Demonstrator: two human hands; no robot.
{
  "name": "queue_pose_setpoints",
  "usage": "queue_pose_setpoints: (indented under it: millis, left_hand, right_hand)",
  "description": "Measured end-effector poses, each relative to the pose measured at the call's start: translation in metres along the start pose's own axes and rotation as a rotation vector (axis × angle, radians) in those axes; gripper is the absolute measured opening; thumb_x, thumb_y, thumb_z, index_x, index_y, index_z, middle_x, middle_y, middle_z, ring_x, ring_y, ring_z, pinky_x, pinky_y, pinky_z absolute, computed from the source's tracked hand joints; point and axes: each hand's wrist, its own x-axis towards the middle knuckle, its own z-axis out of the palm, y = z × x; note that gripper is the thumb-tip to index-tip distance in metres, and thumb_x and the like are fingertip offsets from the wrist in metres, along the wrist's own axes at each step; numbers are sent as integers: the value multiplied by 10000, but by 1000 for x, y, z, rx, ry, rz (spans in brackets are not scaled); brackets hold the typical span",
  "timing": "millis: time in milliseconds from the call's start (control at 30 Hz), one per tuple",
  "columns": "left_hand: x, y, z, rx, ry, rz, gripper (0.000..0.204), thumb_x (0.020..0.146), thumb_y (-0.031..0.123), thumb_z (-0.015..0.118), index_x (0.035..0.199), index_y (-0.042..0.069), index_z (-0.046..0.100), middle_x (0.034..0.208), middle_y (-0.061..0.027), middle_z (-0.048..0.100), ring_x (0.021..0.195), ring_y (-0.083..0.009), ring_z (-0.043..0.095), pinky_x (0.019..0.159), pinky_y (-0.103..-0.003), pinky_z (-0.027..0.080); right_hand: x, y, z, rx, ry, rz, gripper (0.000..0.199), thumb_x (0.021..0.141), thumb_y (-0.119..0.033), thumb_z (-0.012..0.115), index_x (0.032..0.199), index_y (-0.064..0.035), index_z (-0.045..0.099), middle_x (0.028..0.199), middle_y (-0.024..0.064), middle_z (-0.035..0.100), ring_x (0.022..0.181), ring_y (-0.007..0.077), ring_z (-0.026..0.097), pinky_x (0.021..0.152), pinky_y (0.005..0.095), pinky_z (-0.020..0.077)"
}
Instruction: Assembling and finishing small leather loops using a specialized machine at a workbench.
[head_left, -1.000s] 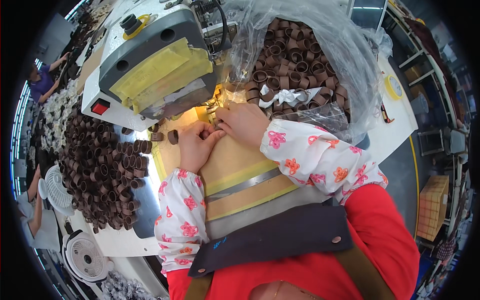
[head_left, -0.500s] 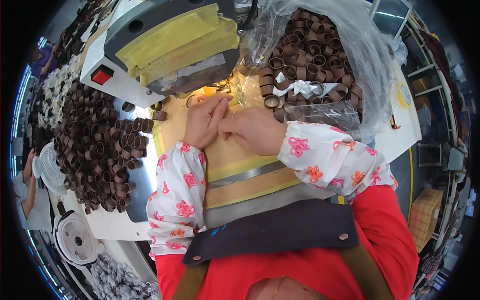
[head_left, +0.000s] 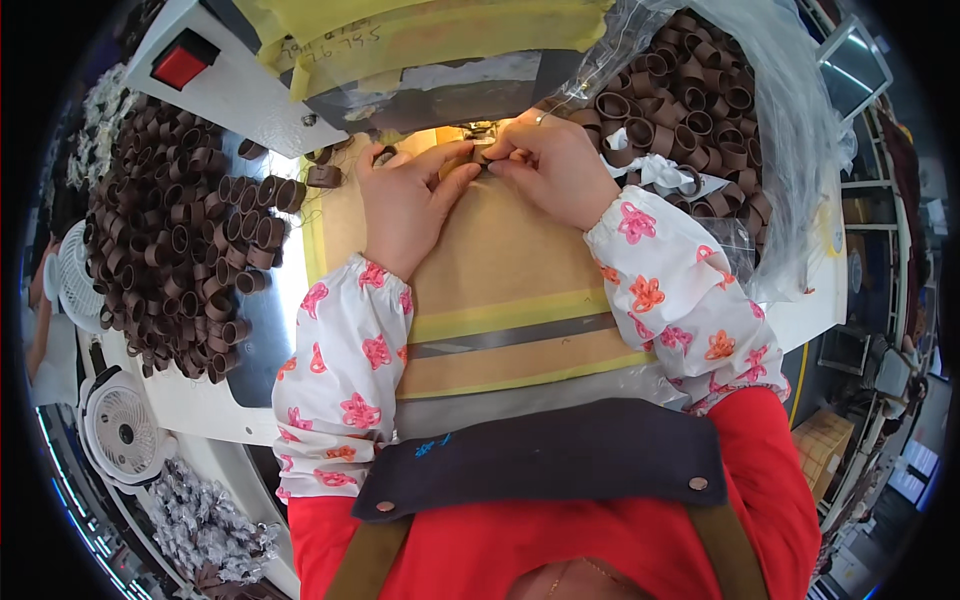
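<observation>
My left hand (head_left: 408,208) and my right hand (head_left: 568,172) meet beneath the head of a sewing machine (head_left: 420,95). Both pinch a small dark brown strip (head_left: 483,162) between thumbs and fingertips, just in front of the lit metal presser foot (head_left: 478,131). Fingers cover most of the strip, so its full shape is hidden. A brown loop (head_left: 384,156) shows against the curled outer fingers of the left hand. Tan board (head_left: 500,240) with yellow tape lies under both wrists.
Many brown loops (head_left: 180,230) are heaped on the left, beside a red switch (head_left: 183,60). More loops (head_left: 690,100) fill a clear plastic bag (head_left: 800,160) at right, with crumpled white paper (head_left: 662,172) on them. White fans (head_left: 127,432) stand at far left.
My right hand has moved up and turned, its fingertips now meeting the left's at the presser foot. The brown strip has come into sight. The whole view has shifted with my head.
</observation>
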Motion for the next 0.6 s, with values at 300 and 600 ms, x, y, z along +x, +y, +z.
queue_pose_setpoints:
  millis: [300, 600]
  left_hand:
    - [13, 0, 7, 52, 109, -23, 231, 770, 316, 617, 831, 96, 654, 563, -37, 573, 510, -173, 505, 712, -354, 286]
    - [18, -8, 15, -32, 73, -85, 227, 773, 301, 612, 817, 83, 654, 551, -27, 562, 492, -159, 490, 649, -331, 282]
  right_hand:
    - [9, 7, 4, -165, 126, -19, 106, 721, -88, 629, 784, -4, 645, 612, 157, 547, 531, 240, 546, 530, 295, 431]
    - [13, 10, 8, -198, 137, -30, 101, 711, -82, 604, 742, 14, 615, 612, 164, 550, 557, 285, 550, 537, 338, 437]
